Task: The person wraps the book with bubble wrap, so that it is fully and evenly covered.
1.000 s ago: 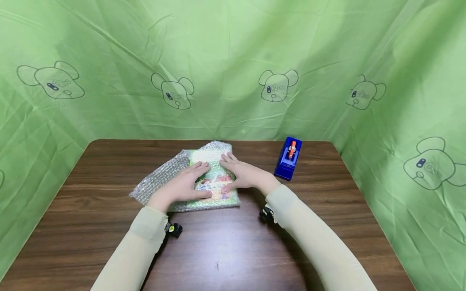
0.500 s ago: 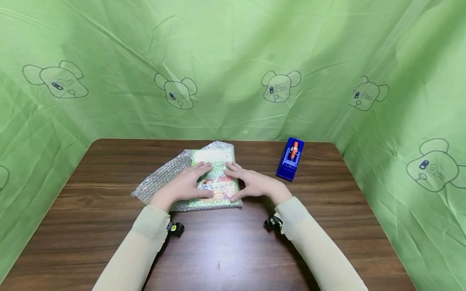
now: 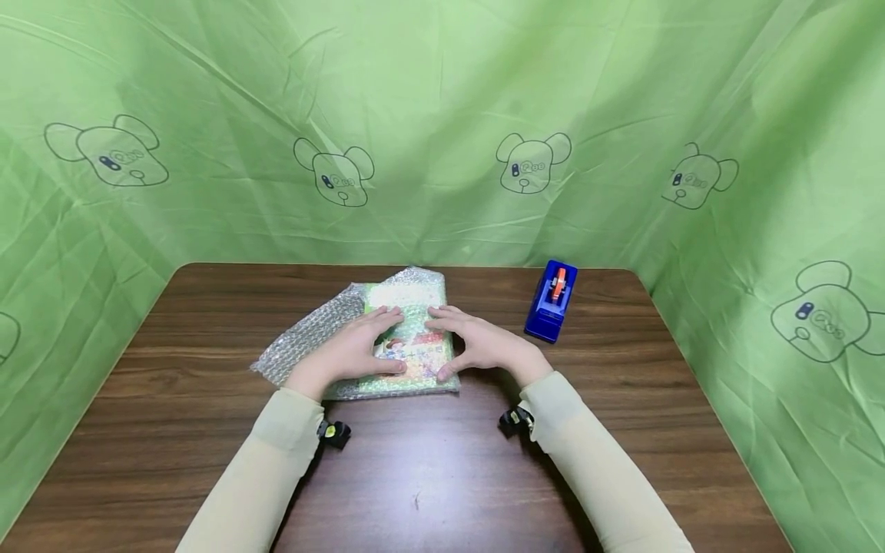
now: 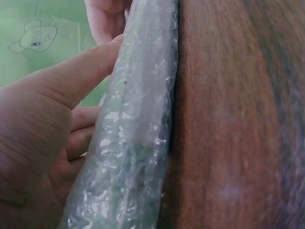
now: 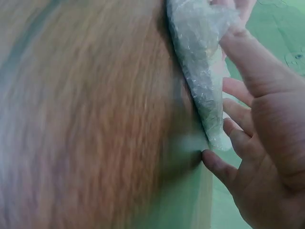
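Note:
A thin, book-like item with a colourful printed cover point(image 3: 415, 361) lies on the table under clear bubble wrap point(image 3: 304, 335). The left hand point(image 3: 353, 349) rests on the left part of the bundle, its thumb and fingers spread over the wrap. At the right edge, the right hand point(image 3: 487, 344) lays its fingertips on the top, with the thumb near the front right corner. The left wrist view shows the bundle's front edge point(image 4: 133, 119) along the thumb. In the right wrist view, the fingers stand spread beside the wrapped side point(image 5: 200, 71).
A blue tape dispenser point(image 3: 549, 311) with an orange roll point(image 3: 558, 284) stands at the back right of the wooden table point(image 3: 422, 491). Green cloth point(image 3: 429, 100) with printed bear heads hangs around the back and sides.
The right hand has slid from the cover's middle out to the bundle's right edge, a little towards the person. The left hand stays where it was. The head view has shifted slightly.

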Demonstrator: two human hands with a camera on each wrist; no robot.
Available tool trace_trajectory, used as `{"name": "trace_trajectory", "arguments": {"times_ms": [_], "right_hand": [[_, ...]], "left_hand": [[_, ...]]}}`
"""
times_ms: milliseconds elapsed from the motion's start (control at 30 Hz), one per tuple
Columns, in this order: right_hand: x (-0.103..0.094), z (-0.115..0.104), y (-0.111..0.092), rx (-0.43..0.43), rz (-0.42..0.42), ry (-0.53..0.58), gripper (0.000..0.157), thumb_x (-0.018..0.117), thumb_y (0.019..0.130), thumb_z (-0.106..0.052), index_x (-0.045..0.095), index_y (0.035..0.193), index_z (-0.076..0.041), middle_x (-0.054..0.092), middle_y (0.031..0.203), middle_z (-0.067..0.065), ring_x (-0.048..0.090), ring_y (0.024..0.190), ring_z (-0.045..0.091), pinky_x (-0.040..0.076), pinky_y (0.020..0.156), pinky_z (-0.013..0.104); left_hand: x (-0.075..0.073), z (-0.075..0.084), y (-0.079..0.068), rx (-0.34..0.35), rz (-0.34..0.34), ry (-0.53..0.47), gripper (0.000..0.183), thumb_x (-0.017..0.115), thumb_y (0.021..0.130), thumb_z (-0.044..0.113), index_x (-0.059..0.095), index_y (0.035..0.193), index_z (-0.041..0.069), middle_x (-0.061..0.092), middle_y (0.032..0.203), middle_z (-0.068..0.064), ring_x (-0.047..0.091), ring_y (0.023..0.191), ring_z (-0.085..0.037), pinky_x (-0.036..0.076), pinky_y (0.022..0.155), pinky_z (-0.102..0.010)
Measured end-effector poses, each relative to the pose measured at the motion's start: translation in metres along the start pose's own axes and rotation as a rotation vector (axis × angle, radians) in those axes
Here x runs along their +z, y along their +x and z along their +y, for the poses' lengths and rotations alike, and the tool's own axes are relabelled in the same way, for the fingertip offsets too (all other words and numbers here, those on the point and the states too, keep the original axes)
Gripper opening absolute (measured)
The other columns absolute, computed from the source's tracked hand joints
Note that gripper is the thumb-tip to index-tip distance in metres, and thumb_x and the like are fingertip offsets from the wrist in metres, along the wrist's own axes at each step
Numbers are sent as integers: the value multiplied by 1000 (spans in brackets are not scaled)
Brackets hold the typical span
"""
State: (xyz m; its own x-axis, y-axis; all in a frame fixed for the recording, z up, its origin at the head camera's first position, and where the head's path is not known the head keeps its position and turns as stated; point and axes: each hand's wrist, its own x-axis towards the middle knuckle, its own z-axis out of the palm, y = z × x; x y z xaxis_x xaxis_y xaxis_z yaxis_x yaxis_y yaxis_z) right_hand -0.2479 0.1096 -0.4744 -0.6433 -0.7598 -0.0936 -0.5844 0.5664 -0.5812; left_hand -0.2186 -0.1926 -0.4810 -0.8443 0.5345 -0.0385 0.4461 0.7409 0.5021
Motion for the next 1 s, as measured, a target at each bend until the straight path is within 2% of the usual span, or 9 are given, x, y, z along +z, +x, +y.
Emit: {"name": "trace_trajectory", "arguments": {"times_ms": [100, 200, 267, 367, 467, 600, 767, 1000], "right_hand": [[2, 1, 2, 4, 42, 10, 88, 90, 91, -44, 52, 163, -10, 31, 179, 9, 20, 167, 33, 22, 135, 51], [2, 1, 5, 7, 83, -1, 83, 92, 89, -43, 59, 158, -9, 38, 175, 11, 28, 164, 32, 27, 133, 51], [2, 0, 7, 15, 98, -12, 84, 94, 86, -44, 61, 156, -10, 40, 174, 11, 30, 163, 33, 29, 132, 51], [3, 0, 10, 39, 99, -26, 89, 96, 83, -46, 59, 157, -13, 35, 176, 10, 27, 163, 35, 29, 131, 55], [3, 1, 12, 72, 83, -35, 98, 95, 83, -49, 51, 164, -16, 23, 181, 9, 20, 164, 37, 28, 130, 61], [4, 4, 12, 102, 66, -45, 106, 93, 84, -54, 42, 170, -21, 12, 184, 6, 18, 164, 39, 26, 129, 67], [5, 8, 11, 122, 65, -5, 108, 93, 83, -57, 39, 172, -28, 10, 184, -2, 20, 163, 39, 21, 129, 71], [16, 20, 9, 97, 137, 83, 108, 92, 84, -58, 36, 172, -30, 11, 184, -8, 13, 166, 42, 11, 125, 82]], "left_hand": [[0, -1, 1, 13, 16, 4, 104, 85, 89, 62, 43, 168, 8, 36, 175, -14, 29, 163, -42, 23, 129, -70], [1, -3, 2, 19, 35, 10, 104, 86, 87, 63, 45, 167, 9, 37, 175, -14, 31, 162, -43, 24, 129, -69], [2, -4, 2, 5, 39, 5, 104, 86, 86, 65, 47, 167, 12, 31, 178, -14, 26, 163, -42, 24, 129, -70], [3, -7, 1, -31, 30, -13, 103, 85, 85, 70, 47, 167, 19, 16, 182, -17, 11, 167, -42, 21, 127, -74], [5, -9, 0, -50, 20, -24, 103, 83, 84, 73, 46, 167, 24, 5, 182, -21, 1, 168, -42, 19, 126, -76], [5, -12, 0, -47, 18, -21, 105, 82, 83, 76, 46, 167, 26, 5, 181, -23, 1, 168, -44, 19, 126, -77], [5, -12, 1, -45, 14, -18, 106, 82, 82, 77, 45, 168, 26, 7, 181, -23, 1, 167, -45, 17, 125, -77], [5, -12, 1, -51, 8, -28, 106, 82, 82, 78, 45, 168, 27, 8, 181, -21, 0, 168, -43, 17, 125, -78]]}}
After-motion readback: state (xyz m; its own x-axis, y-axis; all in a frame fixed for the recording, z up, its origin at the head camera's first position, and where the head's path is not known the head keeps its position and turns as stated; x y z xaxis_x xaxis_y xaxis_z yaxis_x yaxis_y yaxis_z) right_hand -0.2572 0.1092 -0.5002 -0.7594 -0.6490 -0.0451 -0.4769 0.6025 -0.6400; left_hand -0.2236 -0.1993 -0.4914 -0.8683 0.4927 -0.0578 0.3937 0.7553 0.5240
